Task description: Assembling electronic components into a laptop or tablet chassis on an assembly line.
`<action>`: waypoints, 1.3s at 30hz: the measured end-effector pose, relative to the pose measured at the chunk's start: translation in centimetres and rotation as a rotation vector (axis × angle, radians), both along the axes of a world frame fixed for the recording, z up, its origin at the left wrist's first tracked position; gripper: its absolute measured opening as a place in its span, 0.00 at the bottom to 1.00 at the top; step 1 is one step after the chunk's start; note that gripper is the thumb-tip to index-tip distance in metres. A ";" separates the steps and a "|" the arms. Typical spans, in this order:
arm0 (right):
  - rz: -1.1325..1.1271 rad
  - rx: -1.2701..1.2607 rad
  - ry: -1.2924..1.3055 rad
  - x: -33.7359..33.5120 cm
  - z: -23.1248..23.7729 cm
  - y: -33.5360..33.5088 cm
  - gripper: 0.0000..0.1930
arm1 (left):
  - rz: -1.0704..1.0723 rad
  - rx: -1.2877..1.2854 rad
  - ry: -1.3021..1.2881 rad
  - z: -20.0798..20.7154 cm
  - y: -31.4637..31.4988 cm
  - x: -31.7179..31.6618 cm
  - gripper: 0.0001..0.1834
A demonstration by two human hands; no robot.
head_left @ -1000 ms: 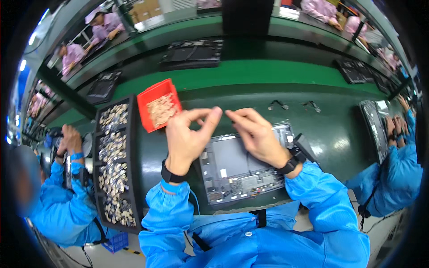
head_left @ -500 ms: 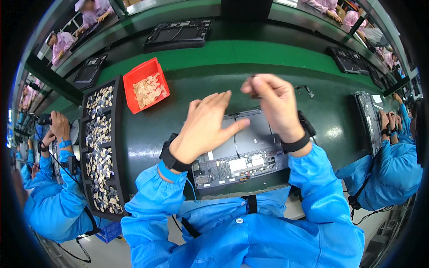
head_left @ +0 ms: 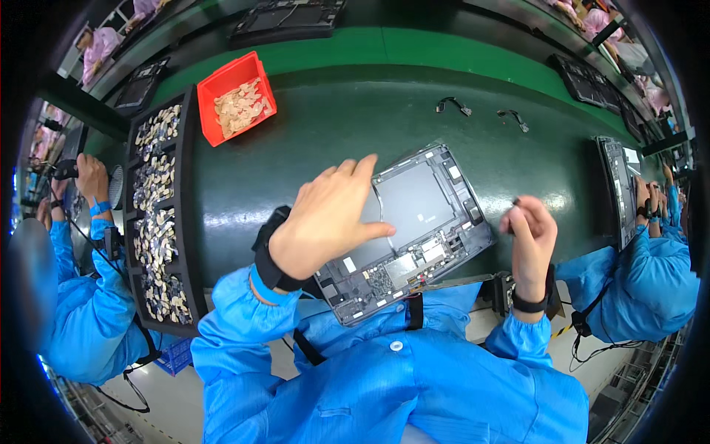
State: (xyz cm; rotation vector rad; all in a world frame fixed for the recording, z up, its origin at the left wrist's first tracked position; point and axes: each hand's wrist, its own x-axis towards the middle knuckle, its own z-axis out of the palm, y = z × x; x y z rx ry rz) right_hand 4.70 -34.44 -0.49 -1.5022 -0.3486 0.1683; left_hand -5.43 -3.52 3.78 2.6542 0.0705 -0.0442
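An uncovered laptop base (head_left: 418,200), its circuit board (head_left: 414,266) and flat grey battery area exposed, lies tilted on the bench edge with its right end farther away. Over its left part spreads my left hand (head_left: 322,214), fingers stretched and thumb above the base; whether it presses on it I cannot tell. To the right of the base, my right hand (head_left: 534,233) is raised with finger and thumb pinched on a small dark piece (head_left: 515,201), too small to name. Two short black cables with connectors, one (head_left: 452,107) and another (head_left: 514,118), lie beyond the base.
A red bin (head_left: 262,111) of tan pieces stands at the far left, beside a black compartment tray (head_left: 191,222) full of small parts. More laptop bases sit on the far line (head_left: 288,18) and at right (head_left: 617,189). Blue-sleeved co-workers (head_left: 629,288) flank me.
The laptop base has turned anticlockwise, its right end swinging away from me. My right hand has moved from above it to its right side. A second cable now shows on the bench.
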 end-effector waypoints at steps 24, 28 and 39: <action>0.000 0.181 0.030 -4.0 0.0 -1.5 0.10 | 0.715 -1.512 0.055 -3.9 -7.0 -14.3 0.24; -0.098 0.115 -0.044 -3.8 0.8 -2.6 0.12 | 0.479 -1.795 0.443 -3.8 -13.0 -14.5 0.30; -0.148 -0.208 0.133 -3.9 2.7 -1.6 0.08 | -0.532 -0.094 -0.189 2.5 -9.9 -5.7 0.20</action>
